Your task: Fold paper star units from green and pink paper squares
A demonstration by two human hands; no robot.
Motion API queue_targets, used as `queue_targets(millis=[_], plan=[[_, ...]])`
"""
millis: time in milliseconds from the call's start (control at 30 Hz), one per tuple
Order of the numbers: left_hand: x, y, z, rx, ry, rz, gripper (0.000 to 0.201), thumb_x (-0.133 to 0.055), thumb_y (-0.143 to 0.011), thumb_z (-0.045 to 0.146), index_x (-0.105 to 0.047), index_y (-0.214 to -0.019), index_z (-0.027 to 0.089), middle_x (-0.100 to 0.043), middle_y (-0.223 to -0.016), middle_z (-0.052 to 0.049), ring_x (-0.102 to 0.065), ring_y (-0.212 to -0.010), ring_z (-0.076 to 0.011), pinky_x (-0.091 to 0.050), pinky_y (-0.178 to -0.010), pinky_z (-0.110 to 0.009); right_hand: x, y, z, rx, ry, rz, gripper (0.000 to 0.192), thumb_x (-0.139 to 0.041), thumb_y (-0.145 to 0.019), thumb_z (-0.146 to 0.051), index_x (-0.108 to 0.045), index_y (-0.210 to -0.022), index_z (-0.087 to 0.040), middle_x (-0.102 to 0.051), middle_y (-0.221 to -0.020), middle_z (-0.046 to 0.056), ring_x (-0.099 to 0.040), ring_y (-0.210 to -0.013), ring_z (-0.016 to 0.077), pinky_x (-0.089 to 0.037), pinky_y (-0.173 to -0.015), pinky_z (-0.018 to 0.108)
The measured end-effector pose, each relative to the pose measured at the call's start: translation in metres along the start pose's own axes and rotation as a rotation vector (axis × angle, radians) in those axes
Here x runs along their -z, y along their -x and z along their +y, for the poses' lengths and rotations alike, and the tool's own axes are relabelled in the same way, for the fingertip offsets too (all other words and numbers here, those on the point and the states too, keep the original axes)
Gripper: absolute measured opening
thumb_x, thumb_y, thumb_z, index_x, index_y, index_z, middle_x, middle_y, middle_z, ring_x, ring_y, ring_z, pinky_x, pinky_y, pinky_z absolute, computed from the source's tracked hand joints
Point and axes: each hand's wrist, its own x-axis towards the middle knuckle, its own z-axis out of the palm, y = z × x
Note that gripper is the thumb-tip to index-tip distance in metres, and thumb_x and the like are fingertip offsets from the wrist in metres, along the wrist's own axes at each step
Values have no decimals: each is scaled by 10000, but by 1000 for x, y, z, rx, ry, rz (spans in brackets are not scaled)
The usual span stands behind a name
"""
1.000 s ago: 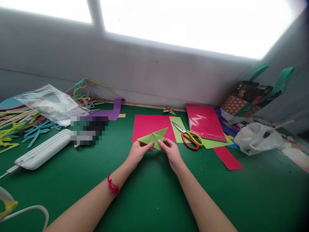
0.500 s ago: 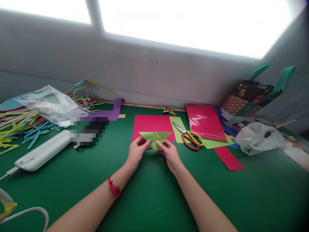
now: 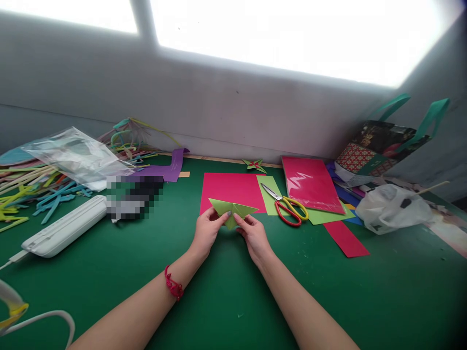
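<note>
A folded light-green paper piece (image 3: 233, 210) with pointed wings is held just above the green table (image 3: 219, 291), in front of a pink paper sheet (image 3: 229, 189). My left hand (image 3: 206, 232) pinches its left side between thumb and fingers. My right hand (image 3: 253, 235) pinches its right lower edge. A red string bracelet sits on my left wrist. The lower tip of the fold is partly hidden behind my fingers.
Scissors with red and yellow handles (image 3: 288, 206) lie on green paper to the right. A pink sheet pack (image 3: 310, 184), a white plastic bag (image 3: 392, 209) and a gift bag (image 3: 379, 146) are farther right. A white device (image 3: 65, 231), a clear bag (image 3: 76, 155) and coloured strips lie left.
Both hands have turned the green folded piece clockwise and drawn it slightly nearer; its wing that pointed up and right now lies nearly level.
</note>
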Motion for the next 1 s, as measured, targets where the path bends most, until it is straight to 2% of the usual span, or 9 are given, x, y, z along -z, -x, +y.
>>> queue_targets(millis=[133,233,400,533,633,733,833,1000], plan=[[2,0,0,39,25,3,351,-594,-698,375,-618,-938,120,-659,-896,-86,-607,-793,-207,-492,-666,-302,0,-1,-1,-54,-63,27,257,-727,-546,-333,-603,-672,-147,-588,-687,7,-552,-649,125,-436,-577,224],[3,0,1,67,34,2,360,-548,-728,409,-631,-891,100,-666,-836,-91,-613,-765,-214,-496,-652,-309,1,-2,-3,-77,-91,20,267,-730,-542,-328,-606,-685,-140,-598,-713,20,-562,-672,134,-444,-588,229],[0,1,5,59,29,-58,378,-617,-680,364,-592,-987,144,-642,-967,-87,-587,-890,-232,-484,-711,-315,-1,0,-4,-76,-84,41,266,-722,-556,-327,-621,-726,-151,-613,-748,24,-563,-670,128,-442,-595,230],[-2,2,4,15,55,40,392,-643,-661,336,-583,-996,142,-623,-1022,-93,-553,-963,-229,-456,-778,-315,-2,0,-1,-25,-6,11,224,-713,-568,-335,-582,-626,-163,-582,-648,-9,-551,-641,123,-435,-604,229],[-1,2,1,-5,123,55,347,-592,-714,350,-595,-990,141,-635,-990,-80,-558,-940,-210,-439,-797,-309,-1,0,1,-24,20,-46,214,-698,-589,-336,-603,-674,-165,-608,-709,3,-560,-687,133,-432,-636,237],[0,1,1,-23,143,10,309,-585,-729,326,-610,-979,147,-645,-949,-67,-557,-932,-201,-407,-844,-320,1,-2,2,3,19,-12,245,-686,-608,-328,-619,-786,-175,-618,-835,34,-559,-782,159,-438,-620,238],[0,2,3,-79,71,-38,257,-592,-728,299,-631,-940,161,-637,-940,-56,-537,-967,-201,-370,-894,-327,1,-1,1,22,-3,44,257,-684,-616,-305,-608,-830,-185,-613,-868,43,-560,-804,169,-451,-599,242],[-2,5,8,-245,-178,-66,102,-627,-689,271,-665,-713,181,-567,-1046,-57,-487,-1038,-215,-345,-925,-323,-5,3,-8,37,-146,-41,271,-670,-625,-237,-603,-882,-183,-635,-935,59,-580,-869,207,-481,-707,310]])
